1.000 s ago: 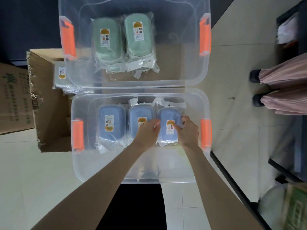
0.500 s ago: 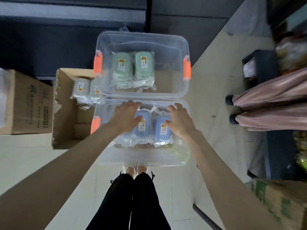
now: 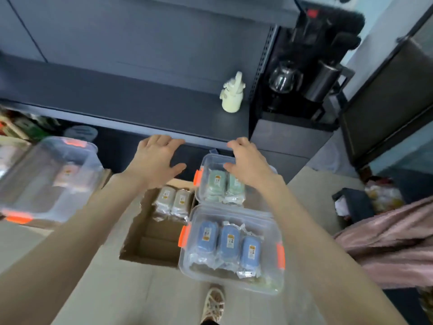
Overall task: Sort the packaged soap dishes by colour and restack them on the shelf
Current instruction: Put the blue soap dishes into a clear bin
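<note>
Soap dishes (image 3: 230, 240) in clear wrappers lie grouped by colour in containers on the tiled floor (image 3: 311, 195), all below the front of the dark grey shelf (image 3: 140, 102) that spans the top of the view. Right of the shelf stands a black drinks machine (image 3: 304, 66) carrying a glass kettle (image 3: 284, 78) and a dark jug (image 3: 324, 83). At the left edge a blurred bin (image 3: 46, 174) of clear plastic with orange latches sits at an angle; its contents cannot be made out. On the right, pink fabric (image 3: 386, 242) worn by another person reaches into view. Closest to the feet, the near bin (image 3: 234, 209), also clear, holds three blue soap dishes (image 3: 207, 235) side by side, labels up. Right against its far side, the far bin (image 3: 204, 164) holds two green soap dishes (image 3: 216, 181). Just left of these two bins an open cardboard box (image 3: 150, 242) holds two pale grey soap dishes (image 3: 165, 195) at its far end. Both hands are stretched forward, palms down, fingers spread and gripping nothing: the left hand (image 3: 152, 160) shows against the shelf's front edge, the right hand (image 3: 248, 163) over the far bin. A small cream bottle (image 3: 232, 97) stands on the shelf near its right end. One sandalled foot (image 3: 213, 306) shows at the bottom edge.
</note>
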`<state>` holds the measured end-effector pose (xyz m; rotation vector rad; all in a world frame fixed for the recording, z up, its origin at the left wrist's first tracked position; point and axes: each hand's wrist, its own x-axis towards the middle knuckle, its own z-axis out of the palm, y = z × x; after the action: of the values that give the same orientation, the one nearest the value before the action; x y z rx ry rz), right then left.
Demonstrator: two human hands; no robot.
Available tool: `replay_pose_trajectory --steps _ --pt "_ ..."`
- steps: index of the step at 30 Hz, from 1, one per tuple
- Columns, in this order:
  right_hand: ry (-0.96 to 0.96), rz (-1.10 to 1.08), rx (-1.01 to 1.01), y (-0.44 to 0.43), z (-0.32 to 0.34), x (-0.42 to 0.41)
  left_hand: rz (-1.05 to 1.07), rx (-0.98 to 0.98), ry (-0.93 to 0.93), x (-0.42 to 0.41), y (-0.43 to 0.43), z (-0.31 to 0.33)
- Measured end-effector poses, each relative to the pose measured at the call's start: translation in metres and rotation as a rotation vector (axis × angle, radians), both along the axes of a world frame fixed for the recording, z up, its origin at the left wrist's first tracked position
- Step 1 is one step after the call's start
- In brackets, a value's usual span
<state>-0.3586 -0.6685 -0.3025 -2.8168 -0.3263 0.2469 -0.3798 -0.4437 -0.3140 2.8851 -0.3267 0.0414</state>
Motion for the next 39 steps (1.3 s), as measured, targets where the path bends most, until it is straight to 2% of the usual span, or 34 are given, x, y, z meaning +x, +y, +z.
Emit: replay_pose_trajectory --steps 5,14,20,25,39 --pt "-0.173 0.08 0.042 0.111 0.051 -0.043 0.053 0.017 -0.173 -0.065 0.12 0.049" --pt "-0.336 0.192 0.112 0.312 0.094 -0.112 0.163 0.084 -0.281 -0.153 0.314 0.102" --pt "-0.431 0.227 0.088 0.398 0.128 -0.104 0.164 0.111 -0.41 -0.144 0.401 0.14" --pt "-0.478 0.216 0.089 0.461 0.132 -0.078 0.157 0.101 -0.437 -0.116 0.465 0.147" --pt "-0.376 0.344 0.149 0.718 0.094 0.007 0.356 0.063 -0.285 -0.074 0.709 0.114"
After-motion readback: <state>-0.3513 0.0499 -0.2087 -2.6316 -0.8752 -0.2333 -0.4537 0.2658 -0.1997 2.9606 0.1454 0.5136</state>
